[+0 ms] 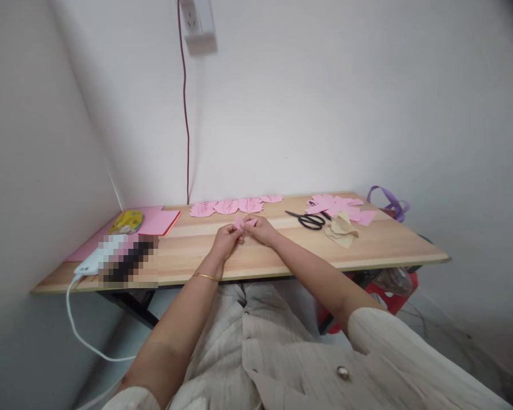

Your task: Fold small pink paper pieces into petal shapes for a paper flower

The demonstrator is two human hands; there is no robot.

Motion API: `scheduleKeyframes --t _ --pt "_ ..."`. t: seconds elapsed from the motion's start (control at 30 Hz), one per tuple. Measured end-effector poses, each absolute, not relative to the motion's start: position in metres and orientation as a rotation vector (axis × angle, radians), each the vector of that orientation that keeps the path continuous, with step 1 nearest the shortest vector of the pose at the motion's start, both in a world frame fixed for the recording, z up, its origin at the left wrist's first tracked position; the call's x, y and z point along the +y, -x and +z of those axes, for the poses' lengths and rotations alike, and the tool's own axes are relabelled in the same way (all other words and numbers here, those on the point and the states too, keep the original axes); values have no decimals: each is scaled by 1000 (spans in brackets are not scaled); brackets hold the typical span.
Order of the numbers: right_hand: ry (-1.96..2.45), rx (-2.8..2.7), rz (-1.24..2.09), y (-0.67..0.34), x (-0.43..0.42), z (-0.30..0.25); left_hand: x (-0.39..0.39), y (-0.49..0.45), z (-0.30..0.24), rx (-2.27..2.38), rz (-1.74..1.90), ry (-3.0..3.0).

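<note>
Above wooden table (277, 262), pink paper (238, 221), long axis roughly sideways, in pinch of left hand (226, 240) and right hand (261, 230).

The top edge crops the wall socket (200, 21), a dark object (128, 263) at left is pixelated, and the left hand (226, 241) and right hand (261, 230) partly cover the central pink paper (238, 221).

Matt pink paper (238, 221), smooth wood worktop (188, 250)
At three o'clock from the paper, scissors (301, 217) show faintly glossy handles beside a crumpled, matt tan sheet (344, 230).
</note>
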State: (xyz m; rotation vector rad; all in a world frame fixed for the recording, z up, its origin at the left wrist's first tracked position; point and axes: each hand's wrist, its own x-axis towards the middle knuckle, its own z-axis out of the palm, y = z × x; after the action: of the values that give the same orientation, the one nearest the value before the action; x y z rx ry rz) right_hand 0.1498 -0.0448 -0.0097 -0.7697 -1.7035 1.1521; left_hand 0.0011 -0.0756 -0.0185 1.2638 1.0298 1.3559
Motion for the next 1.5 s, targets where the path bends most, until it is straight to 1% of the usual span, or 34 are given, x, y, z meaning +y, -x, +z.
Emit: scheduleKeyframes --t 0.17,0.33,0.73,0.87,1.03,1.23,1.37,1.5 --pt "826 -1599 1130 -151 -44 -6 -76 -2 -17 969 1354 -1258" --pt "773 -1630 1207 -152 -46 -3 -74 -1 -21 969 1367 -1279" --pt "808 -1570 1191 -151 -50 0 -74 -1 -20 973 1313 -1320" --pt "752 -1585 1246 -152 -48 0 -76 -2 -18 972 1323 -1297" --pt "812 -1603 1314 -150 -45 -3 -76 -2 -16 980 1367 -1243" --pt "803 -1654 1247 -151 -48 -1 -75 -1 -18 959 1383 -1215" --pt "740 -1677 1329 -150 -47 -2 -73 -1 -19 981 1390 -1195" --pt "771 -1631 1358 -148 -43 -6 -73 0 -19 968 1387 -1185"
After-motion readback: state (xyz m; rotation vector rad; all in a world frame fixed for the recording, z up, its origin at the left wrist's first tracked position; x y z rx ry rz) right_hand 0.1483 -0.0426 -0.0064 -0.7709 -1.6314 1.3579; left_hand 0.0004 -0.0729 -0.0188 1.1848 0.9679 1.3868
